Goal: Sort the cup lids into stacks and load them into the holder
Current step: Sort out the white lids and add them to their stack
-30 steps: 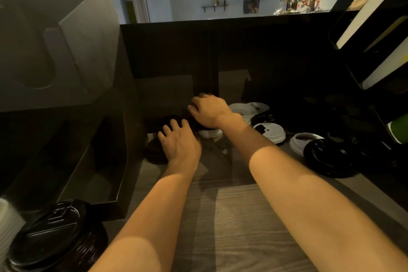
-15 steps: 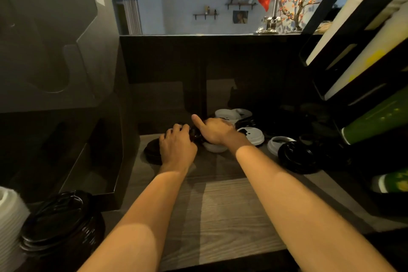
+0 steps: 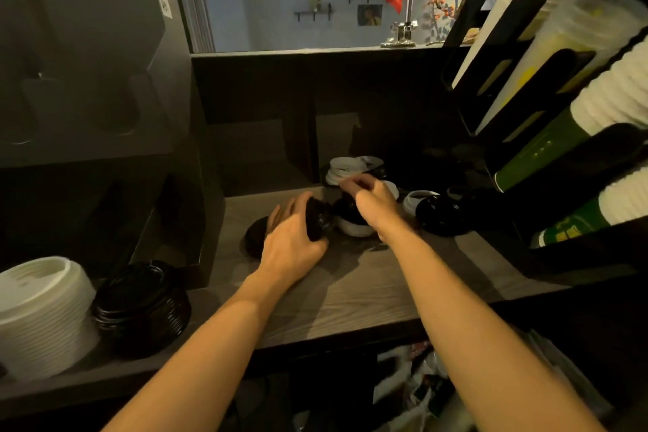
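Loose black and white cup lids lie at the back of the wooden counter (image 3: 350, 291). My left hand (image 3: 291, 242) grips a small stack of black lids (image 3: 317, 221), tilted on edge, above another black lid (image 3: 254, 238) lying flat. My right hand (image 3: 368, 196) has its fingers curled over a black lid (image 3: 349, 212) that sits on a white lid (image 3: 354, 230). More white lids (image 3: 345, 167) lie behind it, and a large black lid (image 3: 440, 216) and a white lid (image 3: 413, 198) lie to the right. The dark lid holder (image 3: 105, 168) stands at the left.
At the near left stand a stack of white lids (image 3: 38, 316) and a stack of black lids (image 3: 140, 305). A rack of tilted cup sleeves (image 3: 568, 137) fills the right side. A dark back wall (image 3: 315, 88) closes the counter. Bags lie below the counter edge.
My left hand has lifted a few black lids off the counter and tipped them on edge. My right hand moved right and curled over a black lid. The camera pulled back and down.
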Demonstrator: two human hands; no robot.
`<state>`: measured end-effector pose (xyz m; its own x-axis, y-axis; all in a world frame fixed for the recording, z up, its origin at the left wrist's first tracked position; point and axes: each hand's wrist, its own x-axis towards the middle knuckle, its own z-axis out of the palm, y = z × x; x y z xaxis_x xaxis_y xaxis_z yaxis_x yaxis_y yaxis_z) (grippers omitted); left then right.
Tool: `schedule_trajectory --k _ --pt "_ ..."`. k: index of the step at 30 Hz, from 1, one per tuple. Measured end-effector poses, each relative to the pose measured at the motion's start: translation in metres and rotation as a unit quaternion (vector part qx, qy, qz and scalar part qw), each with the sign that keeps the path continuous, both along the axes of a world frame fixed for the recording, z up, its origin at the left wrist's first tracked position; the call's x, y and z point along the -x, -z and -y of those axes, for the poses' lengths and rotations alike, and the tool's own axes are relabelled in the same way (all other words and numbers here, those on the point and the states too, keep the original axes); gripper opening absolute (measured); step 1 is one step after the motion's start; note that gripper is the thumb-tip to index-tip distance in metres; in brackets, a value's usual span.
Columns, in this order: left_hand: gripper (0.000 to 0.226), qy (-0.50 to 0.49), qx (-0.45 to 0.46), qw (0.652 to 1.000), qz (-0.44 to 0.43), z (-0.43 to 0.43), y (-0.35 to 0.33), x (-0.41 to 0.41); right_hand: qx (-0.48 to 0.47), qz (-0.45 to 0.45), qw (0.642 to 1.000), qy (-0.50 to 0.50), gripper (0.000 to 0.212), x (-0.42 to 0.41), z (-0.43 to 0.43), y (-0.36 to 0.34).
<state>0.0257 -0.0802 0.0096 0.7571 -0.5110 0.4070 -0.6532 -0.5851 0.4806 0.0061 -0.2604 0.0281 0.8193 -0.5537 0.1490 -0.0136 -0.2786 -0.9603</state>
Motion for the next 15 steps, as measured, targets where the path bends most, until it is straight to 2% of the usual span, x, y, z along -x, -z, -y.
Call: schedule_trajectory --k 5,7,10,15 --pt "0.090 0.081 0.064 0.992 -0.068 -0.001 0.000 0.000 0.055 -0.016 0.998 -0.019 0.029 0.001 -0.007 0.007" --pt "0.101 0.094 0.035 0.991 -0.085 0.001 0.001 -0.004 0.071 -0.029 0.997 -0.020 0.024 0.001 -0.005 0.005" --pt "0.120 0.090 -0.012 0.992 -0.090 0.005 0.003 -0.010 0.036 -0.040 0.998 -0.045 0.025 0.001 -0.002 0.004" --pt "0.129 0.102 0.007 0.987 -0.121 0.011 0.004 -0.011 0.025 -0.033 0.996 -0.076 0.033 -0.003 -0.003 0.004"
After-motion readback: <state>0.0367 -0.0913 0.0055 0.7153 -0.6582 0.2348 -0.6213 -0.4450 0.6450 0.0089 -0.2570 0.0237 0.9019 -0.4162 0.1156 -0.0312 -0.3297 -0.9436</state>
